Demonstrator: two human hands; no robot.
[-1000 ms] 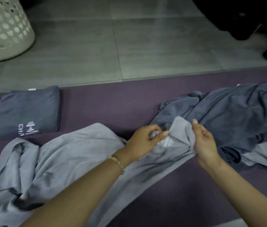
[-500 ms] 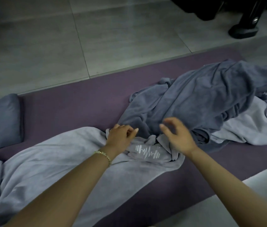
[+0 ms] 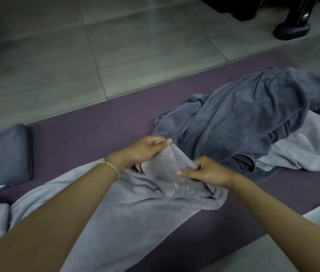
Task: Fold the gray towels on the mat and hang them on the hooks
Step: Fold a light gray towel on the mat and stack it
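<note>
A: Okay, we see left hand (image 3: pixel 145 150) and right hand (image 3: pixel 208 171) pinching the light towel (image 3: pixel 135 213) corner, on the mat (image 3: pixel 96 134).
B: We'd flag the dark towel (image 3: pixel 253 124) at two o'clock, touching it: lifting could drag it.

On the mat (image 3: pixel 100 134), a folded towel (image 3: pixel 2 154) lies far left. A loose towel (image 3: pixel 135 213) stretches from near left to centre, where the left hand (image 3: pixel 141 150) and right hand (image 3: pixel 208 171) pinch its raised end. Just right, a crumpled towel (image 3: pixel 243 124) lies atop a lower towel (image 3: pixel 302 150). Tiled floor (image 3: pixel 135 55) lies behind the mat.
</note>
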